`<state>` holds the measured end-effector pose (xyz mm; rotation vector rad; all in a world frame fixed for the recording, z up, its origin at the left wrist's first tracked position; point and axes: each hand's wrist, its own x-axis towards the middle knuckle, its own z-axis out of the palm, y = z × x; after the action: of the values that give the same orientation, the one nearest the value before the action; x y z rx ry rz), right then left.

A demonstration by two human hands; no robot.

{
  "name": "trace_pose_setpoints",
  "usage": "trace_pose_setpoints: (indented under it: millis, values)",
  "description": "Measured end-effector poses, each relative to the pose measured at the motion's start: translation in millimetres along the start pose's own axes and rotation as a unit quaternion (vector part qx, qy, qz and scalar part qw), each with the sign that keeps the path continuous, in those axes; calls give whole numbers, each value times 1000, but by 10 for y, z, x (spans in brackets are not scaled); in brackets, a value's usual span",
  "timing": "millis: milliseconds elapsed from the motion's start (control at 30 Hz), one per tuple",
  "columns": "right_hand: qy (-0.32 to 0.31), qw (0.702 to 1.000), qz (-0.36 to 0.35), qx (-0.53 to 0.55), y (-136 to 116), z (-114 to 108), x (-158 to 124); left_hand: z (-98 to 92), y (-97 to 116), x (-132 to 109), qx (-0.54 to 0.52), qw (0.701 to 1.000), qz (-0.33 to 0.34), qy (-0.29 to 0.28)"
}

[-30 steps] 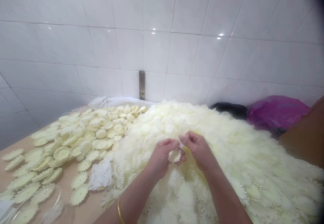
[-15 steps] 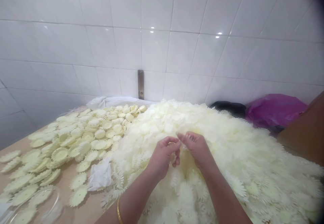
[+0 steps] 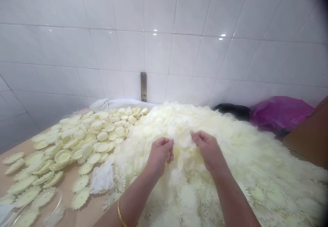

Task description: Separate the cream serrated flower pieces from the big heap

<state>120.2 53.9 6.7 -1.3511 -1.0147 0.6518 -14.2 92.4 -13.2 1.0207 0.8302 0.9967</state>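
Note:
A large heap of pale, frilly-edged petal discs (image 3: 184,192) fills the middle and right of the view. Over it, my left hand (image 3: 162,153) is closed in a pinch of thumb and forefinger, with the other fingers curled under. To its right, my right hand (image 3: 207,148) also pinches, its fingertips against the whitish layers. What either pinch holds is too thin and pale to tell from the heap behind. A gold bangle (image 3: 120,213) circles my left wrist.
Thicker, pale yellow scalloped discs (image 3: 63,156) lie scattered and stacked on the brown tabletop (image 3: 96,206) at left. A crumpled white piece (image 3: 101,179) lies beside the heap. Behind are a tiled wall (image 3: 128,49), a black object (image 3: 232,111) and a purple plastic bag (image 3: 280,112).
My hands have moved apart: fingertips that nearly met now have a gap between them. My left hand shifted left, my right hand slightly right. The view tilted slightly.

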Motion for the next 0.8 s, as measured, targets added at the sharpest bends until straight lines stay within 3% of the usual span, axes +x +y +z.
trace_pose_setpoints:
  millis: [100,300,500,667,800]
  values:
    - [-5,1000,4,-22,0,-29,21,-19,29,-1,-1,1000,-26,-8]
    - [12,998,-7,-58,2,-37,31,-1,105,-48,-109,986,-85,-99]
    - [14,997,-21,-73,13,-43,39,-21,107,-57,-95,990,-62,-81]
    - [65,987,-57,-134,11,-10,37,6,141,-56,-85,994,-45,-43]
    - [5,980,-127,-151,-16,94,-39,12,158,-45,-106,994,-33,-15]
